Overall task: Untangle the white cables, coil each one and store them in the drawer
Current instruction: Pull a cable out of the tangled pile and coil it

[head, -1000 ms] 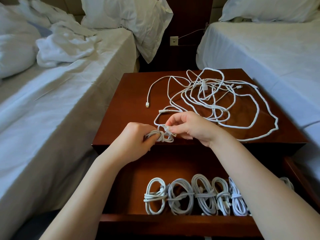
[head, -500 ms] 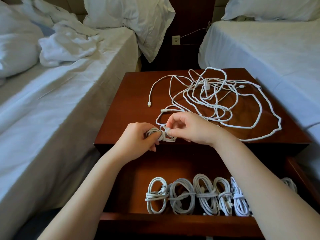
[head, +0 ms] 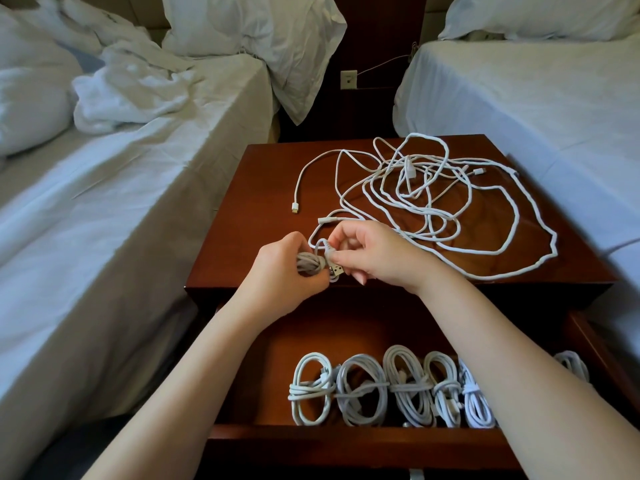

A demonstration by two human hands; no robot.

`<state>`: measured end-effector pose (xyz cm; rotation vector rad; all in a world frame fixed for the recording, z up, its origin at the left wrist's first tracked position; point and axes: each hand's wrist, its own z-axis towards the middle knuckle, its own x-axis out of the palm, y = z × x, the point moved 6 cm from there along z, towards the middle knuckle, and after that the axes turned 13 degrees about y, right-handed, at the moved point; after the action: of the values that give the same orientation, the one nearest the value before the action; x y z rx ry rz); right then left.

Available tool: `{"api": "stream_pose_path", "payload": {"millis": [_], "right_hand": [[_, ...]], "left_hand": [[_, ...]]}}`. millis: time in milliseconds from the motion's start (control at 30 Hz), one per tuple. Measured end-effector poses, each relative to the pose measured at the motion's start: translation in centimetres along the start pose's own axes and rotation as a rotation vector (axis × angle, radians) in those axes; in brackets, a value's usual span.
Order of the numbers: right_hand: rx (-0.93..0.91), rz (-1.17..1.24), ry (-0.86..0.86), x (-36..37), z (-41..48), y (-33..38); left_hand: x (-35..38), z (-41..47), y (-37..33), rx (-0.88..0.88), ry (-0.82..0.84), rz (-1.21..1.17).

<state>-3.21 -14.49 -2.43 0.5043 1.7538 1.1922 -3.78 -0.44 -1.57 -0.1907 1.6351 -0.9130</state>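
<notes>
Head view: at the worktop (head: 242, 209) edge, left hand (head: 282, 271) grips a coil (head: 308, 265) as right hand (head: 375, 259) pinches its plug (head: 336, 270); a slipped tuck could let the coil spring loose above the drawer (head: 346, 442).

Both arms were bare, with skin uncovered from the bottom edge of the frame up to the wrists. The left forearm (head: 194, 375) filled the lower left. The right forearm (head: 502, 358) filled the lower right and looked broader in the wide-angle view. The left hand (head: 277, 268) and right hand (head: 374, 258), near the centre, were equally bare. One fingernail (head: 362, 280) at the right hand's lower edge was rounded and pale.
</notes>
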Motion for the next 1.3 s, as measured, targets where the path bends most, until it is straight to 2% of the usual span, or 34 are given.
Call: {"api": "stream_pose_path", "payload": {"millis": [333, 667, 900, 1133, 1300], "right_hand": [[-0.035, -0.113, -0.131, 0.4, -0.2, 1.0], [-0.052, -0.037, -0.181, 1.2, 0.0, 1.0], [-0.150, -0.019, -0.239, 1.6, 0.2, 1.6], [-0.169, 0.117, -0.202, 1.7, 0.3, 1.0], [-0.151, 0.095, -0.146, 1.3, 0.2, 1.0]], "left_hand": [[-0.8, 0.1, -0.2, -0.065, -0.013, -0.032], [0.2, 0.0, 1.7, -0.202, 0.155, -0.508], [0.5, -0.2, 2.1, -0.285, 0.227, -0.891], [0.5, -0.3, 2.0, -0.282, 0.209, -1.030], [0.5, -0.3, 1.8, -0.258, 0.166, -1.093]]}}
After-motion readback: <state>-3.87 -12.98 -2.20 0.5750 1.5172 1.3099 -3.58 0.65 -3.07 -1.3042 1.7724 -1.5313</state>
